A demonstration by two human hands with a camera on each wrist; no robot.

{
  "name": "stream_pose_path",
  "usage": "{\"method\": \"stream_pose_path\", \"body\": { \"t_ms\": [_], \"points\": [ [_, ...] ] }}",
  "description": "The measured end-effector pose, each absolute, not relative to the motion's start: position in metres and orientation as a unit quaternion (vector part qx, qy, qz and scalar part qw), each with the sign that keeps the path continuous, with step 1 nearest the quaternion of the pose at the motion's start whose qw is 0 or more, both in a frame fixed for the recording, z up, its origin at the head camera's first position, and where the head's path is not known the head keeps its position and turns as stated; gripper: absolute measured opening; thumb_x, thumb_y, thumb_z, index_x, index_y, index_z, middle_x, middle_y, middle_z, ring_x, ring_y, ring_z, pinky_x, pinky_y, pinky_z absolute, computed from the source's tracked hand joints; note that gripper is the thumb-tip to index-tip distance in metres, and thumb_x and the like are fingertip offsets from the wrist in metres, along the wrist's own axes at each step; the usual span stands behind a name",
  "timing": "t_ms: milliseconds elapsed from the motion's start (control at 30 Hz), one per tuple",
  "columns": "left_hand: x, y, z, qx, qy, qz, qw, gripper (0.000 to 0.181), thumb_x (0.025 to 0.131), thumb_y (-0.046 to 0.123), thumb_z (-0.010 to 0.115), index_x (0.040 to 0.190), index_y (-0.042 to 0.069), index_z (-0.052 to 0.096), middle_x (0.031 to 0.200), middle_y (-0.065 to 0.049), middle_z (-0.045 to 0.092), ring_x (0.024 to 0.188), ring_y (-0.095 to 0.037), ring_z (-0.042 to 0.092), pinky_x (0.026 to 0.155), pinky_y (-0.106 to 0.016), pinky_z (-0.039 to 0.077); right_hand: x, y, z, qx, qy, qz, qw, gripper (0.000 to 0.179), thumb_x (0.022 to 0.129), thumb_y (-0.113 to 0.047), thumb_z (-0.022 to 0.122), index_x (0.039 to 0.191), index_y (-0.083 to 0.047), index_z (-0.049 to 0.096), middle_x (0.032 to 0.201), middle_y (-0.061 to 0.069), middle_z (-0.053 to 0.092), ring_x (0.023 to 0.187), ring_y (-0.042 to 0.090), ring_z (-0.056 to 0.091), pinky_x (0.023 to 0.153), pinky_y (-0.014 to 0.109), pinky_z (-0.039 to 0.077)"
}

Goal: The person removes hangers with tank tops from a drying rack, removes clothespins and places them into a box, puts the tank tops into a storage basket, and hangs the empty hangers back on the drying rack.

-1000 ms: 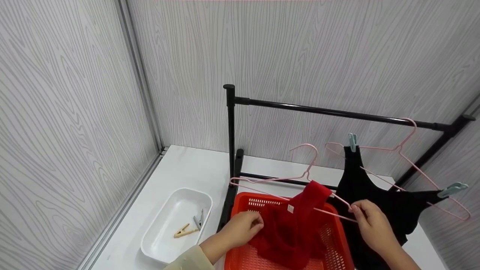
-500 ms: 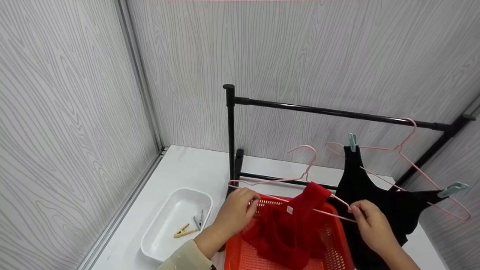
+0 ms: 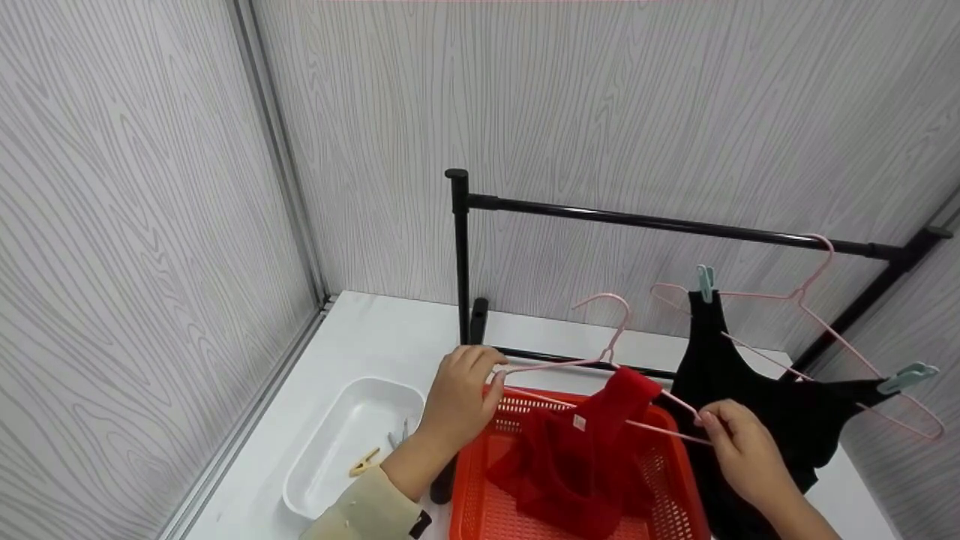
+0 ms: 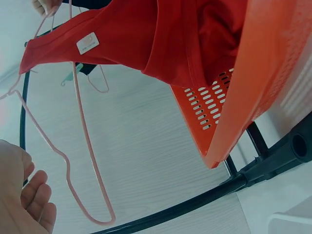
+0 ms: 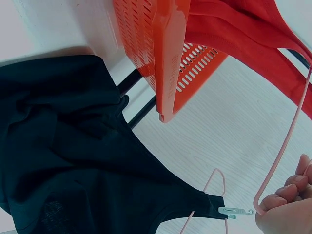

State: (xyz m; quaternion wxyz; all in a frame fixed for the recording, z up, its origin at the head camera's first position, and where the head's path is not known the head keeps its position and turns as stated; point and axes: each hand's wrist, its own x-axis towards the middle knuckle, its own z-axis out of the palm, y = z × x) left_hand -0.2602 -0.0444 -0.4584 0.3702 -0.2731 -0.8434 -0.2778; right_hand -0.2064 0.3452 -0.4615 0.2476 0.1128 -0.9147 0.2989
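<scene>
My right hand point(image 3: 746, 446) grips the right end of a pink wire hanger point(image 3: 551, 365). A red garment point(image 3: 592, 450) with a white label hangs by one strap over the hanger's right shoulder, its lower part down in the basket. At the hanger's left end is my left hand point(image 3: 465, 390), which overlaps it in the head view. The left wrist view shows that left hand point(image 4: 31, 195) with loosely bent fingers, apart from the hanger's looped end point(image 4: 100, 220). In the right wrist view, the right fingers point(image 5: 292, 187) curl round the hanger's end.
An orange-red perforated basket point(image 3: 469, 491) stands under the garment. On the black rack point(image 3: 645, 221) hangs a black top point(image 3: 742, 420), clipped to another pink hanger with light green clothespins point(image 3: 705, 283). A white tray point(image 3: 300, 484) at left holds clothespins point(image 3: 364, 463).
My left hand has moved from beside the red garment up and left to the hanger's left end. The held hanger dips slightly; my right hand keeps its grip.
</scene>
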Motion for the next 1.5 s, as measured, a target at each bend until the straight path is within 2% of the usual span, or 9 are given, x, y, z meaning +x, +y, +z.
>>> {"method": "stream_pose_path", "body": {
  "t_ms": [400, 667, 1000, 1100, 1333, 1500],
  "points": [
    [-0.268, -0.045, -0.468, -0.259, -0.870, -0.252, 0.334, 0.024, 0.098, 0.029, 0.064, 0.117, 0.014, 0.066, 0.118, -0.002, 0.065, 0.111, -0.023, 0.056, 0.094, -0.042, 0.047, -0.207, 0.345, -0.460, 0.114, -0.914, 0.301, 0.249, 0.017, 0.099, -0.005, 0.060, 0.085, -0.013, 0.065, 0.085, -0.005, 0.061, 0.079, 0.005, 0.050, 0.074, 0.014, 0.037],
    [-0.268, -0.042, -0.471, -0.258, -0.890, -0.232, 0.296, 0.029, 0.100, 0.036, 0.060, 0.116, 0.012, 0.067, 0.115, -0.002, 0.065, 0.112, -0.024, 0.056, 0.096, -0.045, 0.044, -0.206, 0.345, -0.458, 0.119, -0.910, 0.306, 0.253, 0.017, 0.098, -0.003, 0.061, 0.085, -0.013, 0.066, 0.085, -0.007, 0.061, 0.079, 0.005, 0.051, 0.074, 0.015, 0.037],
    [-0.270, -0.039, -0.476, -0.261, -0.900, -0.219, 0.273, 0.023, 0.101, 0.035, 0.059, 0.113, 0.017, 0.066, 0.112, 0.001, 0.066, 0.109, -0.021, 0.057, 0.093, -0.042, 0.043, -0.206, 0.344, -0.458, 0.124, -0.912, 0.301, 0.249, 0.017, 0.098, -0.001, 0.061, 0.087, -0.014, 0.066, 0.086, -0.005, 0.062, 0.079, 0.005, 0.051, 0.073, 0.015, 0.037],
    [-0.271, -0.039, -0.478, -0.262, -0.897, -0.221, 0.278, 0.019, 0.100, 0.031, 0.060, 0.109, 0.016, 0.067, 0.108, 0.001, 0.067, 0.106, -0.021, 0.058, 0.090, -0.042, 0.043, -0.207, 0.344, -0.459, 0.126, -0.910, 0.305, 0.250, 0.018, 0.097, -0.001, 0.061, 0.086, -0.014, 0.066, 0.087, -0.004, 0.062, 0.079, 0.005, 0.051, 0.074, 0.015, 0.037],
    [-0.273, -0.038, -0.483, -0.263, -0.881, -0.243, 0.310, 0.011, 0.099, 0.022, 0.062, 0.095, 0.014, 0.068, 0.089, 0.002, 0.065, 0.086, -0.020, 0.055, 0.078, -0.038, 0.041, -0.207, 0.344, -0.459, 0.129, -0.908, 0.312, 0.249, 0.019, 0.097, 0.001, 0.061, 0.086, -0.015, 0.066, 0.084, -0.004, 0.061, 0.076, 0.005, 0.051, 0.072, 0.015, 0.038],
    [-0.273, -0.038, -0.485, -0.263, -0.872, -0.256, 0.325, 0.010, 0.097, 0.020, 0.064, 0.090, 0.013, 0.066, 0.084, 0.001, 0.063, 0.081, -0.021, 0.054, 0.075, -0.038, 0.040, -0.208, 0.343, -0.459, 0.134, -0.902, 0.320, 0.256, 0.021, 0.095, 0.002, 0.063, 0.085, -0.016, 0.067, 0.082, -0.007, 0.059, 0.074, 0.004, 0.051, 0.069, 0.014, 0.038]
  ]
}}
